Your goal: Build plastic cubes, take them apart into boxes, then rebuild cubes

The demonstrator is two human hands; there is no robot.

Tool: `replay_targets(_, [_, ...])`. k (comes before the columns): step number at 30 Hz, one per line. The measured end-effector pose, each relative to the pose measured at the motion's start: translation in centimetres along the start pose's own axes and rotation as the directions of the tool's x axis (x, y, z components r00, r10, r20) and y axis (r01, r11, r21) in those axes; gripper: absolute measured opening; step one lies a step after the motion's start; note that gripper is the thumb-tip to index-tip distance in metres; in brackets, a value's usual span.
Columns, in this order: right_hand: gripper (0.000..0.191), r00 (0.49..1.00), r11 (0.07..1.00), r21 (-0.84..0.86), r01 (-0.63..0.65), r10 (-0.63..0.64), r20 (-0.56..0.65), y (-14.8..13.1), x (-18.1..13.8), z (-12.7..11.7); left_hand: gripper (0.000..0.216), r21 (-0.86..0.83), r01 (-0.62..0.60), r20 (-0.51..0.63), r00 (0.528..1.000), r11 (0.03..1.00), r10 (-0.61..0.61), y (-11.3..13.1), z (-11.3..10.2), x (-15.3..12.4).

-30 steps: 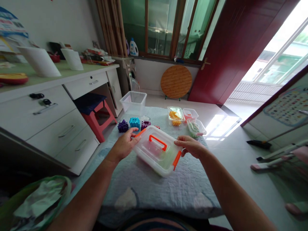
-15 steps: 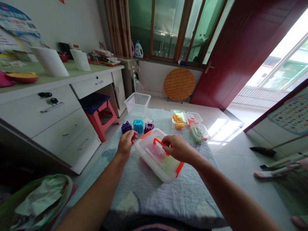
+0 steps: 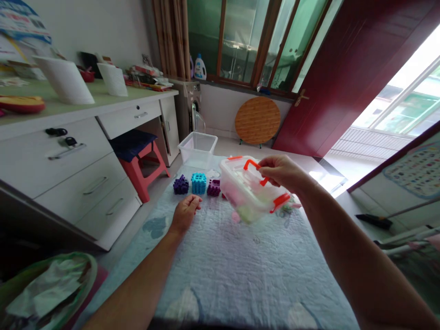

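My right hand [image 3: 279, 172] is wrapped round the orange handle [image 3: 250, 163] of a clear lidded storage box [image 3: 245, 190], which hangs tilted above the cloth. Orange clips sit at the ends of its lid, and blurred pink and yellow-green contents show through its wall. My left hand [image 3: 187, 210] lies on the cloth with its fingers curled together and nothing visible in them. Just beyond it stand a dark purple block cube [image 3: 180, 184], a blue block cube [image 3: 198, 183] and a magenta block cube [image 3: 213, 187].
A quilted pale blue cloth [image 3: 220, 275] covers the table. An uncovered clear bin [image 3: 198, 147] stands at its far edge. A small container with green pieces [image 3: 287, 207] is partly hidden behind the lifted box. Left are a pink stool [image 3: 144, 174] and white drawers [image 3: 99, 183].
My right hand has lifted the storage box by its handle and carried it up, away and to the right. It now covers the small containers. My left hand has drawn slightly nearer and lower.
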State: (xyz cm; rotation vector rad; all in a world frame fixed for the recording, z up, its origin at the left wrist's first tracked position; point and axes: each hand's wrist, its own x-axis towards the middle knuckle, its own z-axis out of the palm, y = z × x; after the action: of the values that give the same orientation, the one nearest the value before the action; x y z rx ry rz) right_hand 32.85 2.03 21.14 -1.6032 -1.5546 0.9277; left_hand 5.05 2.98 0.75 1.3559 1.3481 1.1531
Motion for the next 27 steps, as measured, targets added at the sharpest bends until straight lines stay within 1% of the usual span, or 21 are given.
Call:
replay_targets(2, [0.005,0.997,0.999,0.029,0.029,-0.027,-0.066,-0.3,2.5,-0.2,0.035,0.030,-0.011,0.004,1.000,0.999,0.011,0.0,0.0,-0.1])
replay_targets(5, [0.007,0.987,0.997,0.043,0.065,-0.058,-0.152,-0.1,6.4,0.5,0.034,0.087,-0.041,0.014,0.999,0.995,0.040,-0.1,0.1,-0.2])
replay_targets(8, [0.009,0.974,0.998,0.047,0.032,-0.020,-0.224,0.7,9.8,1.7,0.033,0.122,-0.061,0.019,0.998,0.991,0.059,-0.2,0.1,-0.2])
replay_targets(11, [0.011,0.956,0.997,0.071,-0.020,0.040,-0.289,1.4,12.3,3.0,0.030,0.151,-0.100,0.025,0.995,0.983,0.098,-0.4,0.2,-0.2])
replay_targets(14, [0.015,0.947,0.996,0.078,-0.048,0.070,-0.313,1.6,14.1,3.9,0.028,0.171,-0.132,0.048,0.991,0.976,0.126,-0.5,0.2,-0.1])
replay_targets(17, [0.017,0.946,0.996,0.069,-0.062,0.080,-0.314,1.4,15.4,4.2,0.027,0.179,-0.134,0.061,0.990,0.975,0.125,-0.6,0.2,-0.1])
replay_targets(27, [0.011,0.933,0.995,0.045,-0.090,0.100,-0.345,0.9,18.0,4.6,0.027,0.191,-0.140,0.083,0.989,0.972,0.126,-0.6,0.3,0.1])
